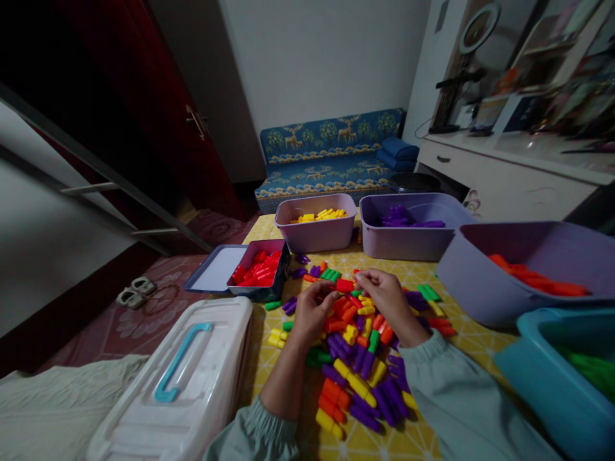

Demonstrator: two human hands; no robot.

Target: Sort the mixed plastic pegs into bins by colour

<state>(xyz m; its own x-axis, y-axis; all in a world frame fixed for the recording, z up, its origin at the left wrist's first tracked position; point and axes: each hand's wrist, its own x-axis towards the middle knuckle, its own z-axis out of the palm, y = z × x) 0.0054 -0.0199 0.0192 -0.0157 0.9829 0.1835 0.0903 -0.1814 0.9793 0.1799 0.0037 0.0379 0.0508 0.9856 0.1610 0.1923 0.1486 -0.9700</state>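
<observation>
the left hand (314, 310) curls, the right hand (382, 296) bunches its fingertips; what they grip i can't tell. between them, a red piece (344, 285) lies lengthwise left-to-right.

We see a loose, scattered heap of small, glossy, finger-shaped plastic pieces (359, 358) in purple, yellow, orange, red and green, lying at mixed angles, several side by side, on the yellow patterned tablecloth (262, 352); we spot a bright red plastic piece (344, 285) towards its far side.
</observation>
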